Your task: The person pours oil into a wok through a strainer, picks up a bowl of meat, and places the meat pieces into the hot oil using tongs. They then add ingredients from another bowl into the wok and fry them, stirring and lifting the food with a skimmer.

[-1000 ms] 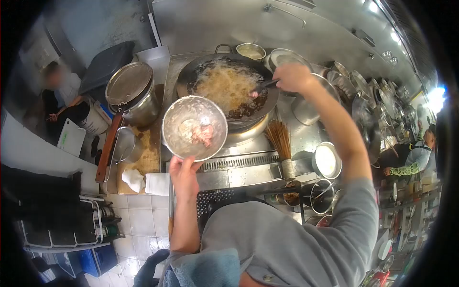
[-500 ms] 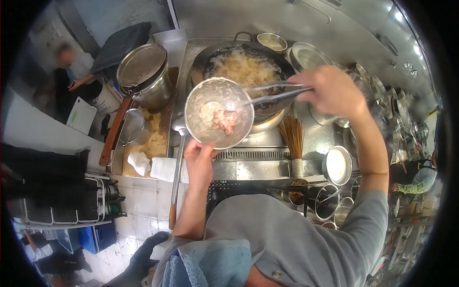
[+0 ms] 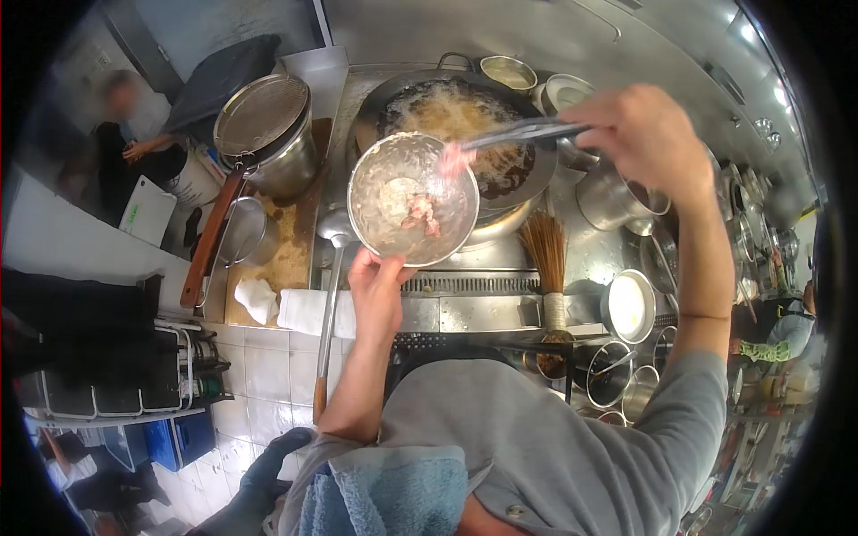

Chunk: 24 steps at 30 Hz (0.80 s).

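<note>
A: Nearest textures?
B: Looped-pile blue towel against a smooth grey shirt.
A: Left hand?
B: Left hand: fingers closed on the near rim of a round metal bowl, held before the body. Inner wall smeared whitish; moist pink meat pieces lie inside beside a pale, pasty clump.
A: Right hand?
B: Right hand: fingers curled round the rear of slim tongs. Tips carry a blurred pink morsel above the bowl's far right side; contact with the wall, cannot tell.
A: Beyond?
B: Brush, stiff brown bristles, pale bound handle, at the front of the metal worktop. Then a dark, rounded wok, golden liquid foaming inside. Farthest, a dull grey metal wall.
</note>
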Each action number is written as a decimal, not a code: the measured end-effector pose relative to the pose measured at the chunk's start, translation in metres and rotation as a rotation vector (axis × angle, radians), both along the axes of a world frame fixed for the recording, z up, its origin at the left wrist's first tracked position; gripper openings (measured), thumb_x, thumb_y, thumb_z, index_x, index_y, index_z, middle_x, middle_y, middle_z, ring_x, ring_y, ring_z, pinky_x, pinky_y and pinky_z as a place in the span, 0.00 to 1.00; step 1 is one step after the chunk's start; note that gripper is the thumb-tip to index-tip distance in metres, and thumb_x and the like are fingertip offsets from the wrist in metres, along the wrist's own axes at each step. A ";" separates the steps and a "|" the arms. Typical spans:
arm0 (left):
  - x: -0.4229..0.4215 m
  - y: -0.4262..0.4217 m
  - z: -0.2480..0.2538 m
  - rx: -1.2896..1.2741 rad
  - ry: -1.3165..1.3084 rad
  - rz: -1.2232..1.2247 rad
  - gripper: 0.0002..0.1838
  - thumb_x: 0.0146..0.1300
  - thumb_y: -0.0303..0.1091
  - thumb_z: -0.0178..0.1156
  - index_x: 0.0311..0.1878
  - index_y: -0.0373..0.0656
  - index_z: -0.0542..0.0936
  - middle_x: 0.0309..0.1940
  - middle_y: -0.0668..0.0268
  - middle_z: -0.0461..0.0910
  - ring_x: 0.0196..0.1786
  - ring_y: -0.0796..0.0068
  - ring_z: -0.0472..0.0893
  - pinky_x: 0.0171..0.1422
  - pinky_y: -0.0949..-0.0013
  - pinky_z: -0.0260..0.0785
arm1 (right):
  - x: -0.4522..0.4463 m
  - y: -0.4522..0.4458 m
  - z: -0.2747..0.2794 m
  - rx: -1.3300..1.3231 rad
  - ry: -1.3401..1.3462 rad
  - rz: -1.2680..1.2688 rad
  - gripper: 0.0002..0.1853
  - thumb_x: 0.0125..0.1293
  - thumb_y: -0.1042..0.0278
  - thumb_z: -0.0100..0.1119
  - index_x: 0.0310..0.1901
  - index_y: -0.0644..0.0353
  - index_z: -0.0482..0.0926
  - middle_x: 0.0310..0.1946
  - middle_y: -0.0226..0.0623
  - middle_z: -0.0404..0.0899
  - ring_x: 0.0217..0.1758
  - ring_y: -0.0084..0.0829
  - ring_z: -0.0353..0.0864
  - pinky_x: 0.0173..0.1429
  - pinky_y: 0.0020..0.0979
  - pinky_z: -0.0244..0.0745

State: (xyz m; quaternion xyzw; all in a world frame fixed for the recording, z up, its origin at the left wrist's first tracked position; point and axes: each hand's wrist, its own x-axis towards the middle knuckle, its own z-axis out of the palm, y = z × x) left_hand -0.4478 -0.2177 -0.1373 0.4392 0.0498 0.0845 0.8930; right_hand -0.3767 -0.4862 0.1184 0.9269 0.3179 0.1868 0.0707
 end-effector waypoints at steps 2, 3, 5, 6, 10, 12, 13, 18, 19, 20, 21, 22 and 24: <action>0.002 0.001 0.003 -0.003 0.050 -0.014 0.03 0.63 0.21 0.56 0.35 0.41 0.74 0.43 0.61 0.81 0.46 0.69 0.82 0.49 0.60 0.79 | 0.008 -0.006 0.015 0.042 -0.001 -0.089 0.15 0.54 0.65 0.68 0.45 0.49 0.86 0.30 0.40 0.84 0.39 0.44 0.83 0.45 0.41 0.76; 0.003 0.003 0.002 -0.001 0.064 0.000 0.04 0.62 0.20 0.56 0.34 0.41 0.73 0.44 0.61 0.80 0.46 0.69 0.82 0.51 0.59 0.79 | 0.013 -0.007 0.017 0.056 0.007 -0.158 0.15 0.54 0.65 0.68 0.45 0.49 0.86 0.30 0.41 0.83 0.39 0.44 0.83 0.45 0.41 0.76; 0.002 0.006 0.001 -0.001 0.086 0.018 0.06 0.62 0.19 0.56 0.32 0.41 0.71 0.44 0.60 0.79 0.47 0.69 0.81 0.53 0.58 0.79 | 0.027 -0.011 0.020 0.085 0.014 -0.306 0.15 0.55 0.66 0.67 0.46 0.49 0.86 0.29 0.42 0.83 0.41 0.44 0.83 0.46 0.42 0.76; 0.001 0.007 0.003 0.000 0.079 0.026 0.06 0.62 0.19 0.55 0.33 0.41 0.71 0.44 0.60 0.79 0.47 0.68 0.81 0.53 0.57 0.79 | 0.043 -0.021 0.011 0.088 0.016 -0.327 0.13 0.57 0.65 0.66 0.45 0.49 0.86 0.33 0.42 0.84 0.42 0.44 0.83 0.48 0.40 0.77; -0.008 0.012 0.019 -0.002 0.074 0.060 0.03 0.62 0.20 0.55 0.36 0.40 0.72 0.44 0.59 0.80 0.47 0.68 0.81 0.53 0.56 0.78 | 0.117 -0.044 -0.046 -0.103 0.130 -0.428 0.12 0.57 0.62 0.63 0.43 0.46 0.87 0.43 0.37 0.85 0.44 0.43 0.84 0.52 0.41 0.79; -0.015 0.020 0.014 0.019 0.112 0.090 0.04 0.62 0.20 0.53 0.39 0.39 0.73 0.44 0.59 0.80 0.47 0.68 0.81 0.53 0.55 0.78 | 0.152 -0.047 -0.081 -0.125 0.265 -0.544 0.15 0.55 0.65 0.61 0.45 0.49 0.86 0.45 0.40 0.84 0.48 0.42 0.84 0.52 0.43 0.79; -0.018 0.022 0.015 0.017 0.120 0.097 0.04 0.62 0.20 0.54 0.39 0.39 0.73 0.44 0.59 0.80 0.47 0.68 0.81 0.53 0.55 0.78 | 0.170 -0.050 -0.101 -0.156 0.277 -0.564 0.16 0.54 0.66 0.60 0.46 0.52 0.85 0.45 0.42 0.84 0.49 0.43 0.84 0.52 0.43 0.80; -0.032 0.033 0.007 0.001 0.169 0.160 0.05 0.61 0.20 0.54 0.39 0.39 0.74 0.44 0.60 0.80 0.47 0.68 0.81 0.53 0.57 0.78 | 0.213 -0.052 -0.156 -0.101 0.246 -0.652 0.16 0.55 0.65 0.58 0.44 0.59 0.84 0.45 0.48 0.84 0.50 0.45 0.84 0.53 0.43 0.80; -0.035 0.035 0.006 -0.001 0.166 0.168 0.05 0.62 0.20 0.54 0.39 0.39 0.74 0.44 0.60 0.80 0.47 0.68 0.81 0.52 0.57 0.78 | 0.220 -0.053 -0.158 -0.106 0.251 -0.674 0.16 0.56 0.64 0.57 0.44 0.59 0.84 0.45 0.48 0.84 0.51 0.45 0.84 0.53 0.43 0.79; -0.038 0.038 0.004 -0.002 0.167 0.173 0.04 0.62 0.20 0.54 0.39 0.39 0.74 0.44 0.60 0.80 0.47 0.68 0.81 0.52 0.58 0.78 | 0.222 -0.052 -0.158 -0.111 0.259 -0.698 0.15 0.56 0.63 0.57 0.44 0.59 0.84 0.46 0.47 0.84 0.51 0.45 0.84 0.54 0.43 0.79; -0.041 0.040 0.002 -0.002 0.168 0.178 0.04 0.62 0.20 0.55 0.39 0.40 0.74 0.43 0.60 0.80 0.47 0.68 0.81 0.51 0.58 0.78 | 0.221 -0.052 -0.149 -0.067 0.264 -0.689 0.16 0.56 0.62 0.58 0.44 0.59 0.84 0.47 0.47 0.83 0.52 0.45 0.83 0.55 0.43 0.79; -0.042 0.043 0.000 -0.004 0.161 0.175 0.04 0.62 0.20 0.55 0.38 0.40 0.74 0.43 0.61 0.80 0.46 0.68 0.81 0.51 0.58 0.78 | 0.217 -0.053 -0.130 -0.021 0.266 -0.679 0.17 0.56 0.60 0.59 0.45 0.59 0.84 0.48 0.47 0.83 0.53 0.45 0.83 0.55 0.43 0.78; -0.045 0.049 -0.009 -0.001 0.143 0.187 0.04 0.63 0.21 0.55 0.38 0.41 0.75 0.42 0.61 0.81 0.46 0.68 0.81 0.50 0.59 0.78 | 0.196 -0.052 -0.099 0.046 0.149 -0.630 0.18 0.58 0.55 0.61 0.45 0.60 0.83 0.48 0.47 0.83 0.53 0.47 0.81 0.56 0.43 0.77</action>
